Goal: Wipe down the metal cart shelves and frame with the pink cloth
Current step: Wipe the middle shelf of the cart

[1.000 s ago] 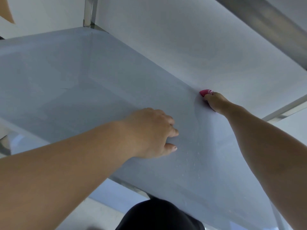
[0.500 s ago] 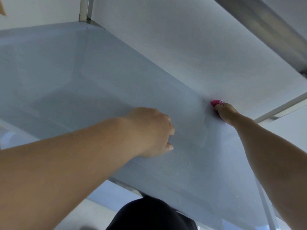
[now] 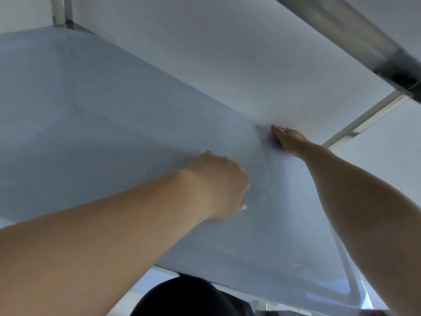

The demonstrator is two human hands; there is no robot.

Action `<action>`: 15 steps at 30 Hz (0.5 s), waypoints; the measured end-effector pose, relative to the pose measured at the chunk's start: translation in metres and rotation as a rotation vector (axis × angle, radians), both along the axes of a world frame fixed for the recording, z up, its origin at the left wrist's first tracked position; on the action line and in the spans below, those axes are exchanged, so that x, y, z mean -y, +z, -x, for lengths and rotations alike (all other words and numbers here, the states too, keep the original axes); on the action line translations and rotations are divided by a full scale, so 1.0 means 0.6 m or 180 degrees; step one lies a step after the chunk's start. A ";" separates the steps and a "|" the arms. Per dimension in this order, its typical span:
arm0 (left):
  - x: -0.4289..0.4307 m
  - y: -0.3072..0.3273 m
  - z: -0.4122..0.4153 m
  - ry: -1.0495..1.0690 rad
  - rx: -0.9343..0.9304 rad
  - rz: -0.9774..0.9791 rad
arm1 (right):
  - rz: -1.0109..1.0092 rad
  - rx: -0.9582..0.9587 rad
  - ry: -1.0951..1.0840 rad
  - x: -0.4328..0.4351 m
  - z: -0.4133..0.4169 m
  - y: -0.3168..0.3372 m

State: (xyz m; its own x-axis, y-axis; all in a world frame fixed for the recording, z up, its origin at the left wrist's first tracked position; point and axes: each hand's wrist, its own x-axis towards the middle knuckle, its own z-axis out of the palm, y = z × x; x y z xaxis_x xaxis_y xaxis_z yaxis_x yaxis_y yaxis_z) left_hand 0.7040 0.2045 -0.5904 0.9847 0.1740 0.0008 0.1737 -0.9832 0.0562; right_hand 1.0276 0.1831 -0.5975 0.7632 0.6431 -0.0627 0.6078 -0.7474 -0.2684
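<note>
Pink cloth [image 3: 281,128], a sliver right of centre, is pressed to the metal shelf [image 3: 109,124] under the right hand [image 3: 290,140]; its grip cannot be told. The left hand [image 3: 219,185] is propped mid-frame, fingers loosely bent, empty. Far-edge wiping is judged in hand; a sideways sweep is needed next.

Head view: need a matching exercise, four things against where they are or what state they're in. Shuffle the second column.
Things:
A. left hand
B. right hand
C. pink cloth
D. frame bar

Places or states:
1. crosses the top right corner on a diagonal
2. mostly covered, only a sliver shows
3. rests on the middle of the shelf, without the cloth
4. reaches to the shelf's far edge, on the cloth

Pairs: A-3, B-4, C-2, D-1
</note>
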 end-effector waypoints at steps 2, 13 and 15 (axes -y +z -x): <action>0.002 0.002 -0.007 -0.0013 0.0005 0.0028 | 0.0026 0.0001 -0.0072 0.013 -0.011 0.000; 0.002 0.004 -0.022 -0.0070 0.0122 0.0130 | 0.0067 0.0109 -0.0526 0.053 -0.032 0.000; -0.002 0.008 -0.020 -0.0071 0.0176 0.0086 | 0.0026 0.0148 -0.0639 0.047 -0.025 0.002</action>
State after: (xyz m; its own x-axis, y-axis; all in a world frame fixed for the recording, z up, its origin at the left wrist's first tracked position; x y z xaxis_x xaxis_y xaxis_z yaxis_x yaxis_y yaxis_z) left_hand 0.7162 0.2056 -0.5854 0.9869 0.1528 0.0510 0.1477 -0.9848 0.0919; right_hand 1.0424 0.1551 -0.5960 0.8782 0.4774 -0.0288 0.4580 -0.8568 -0.2369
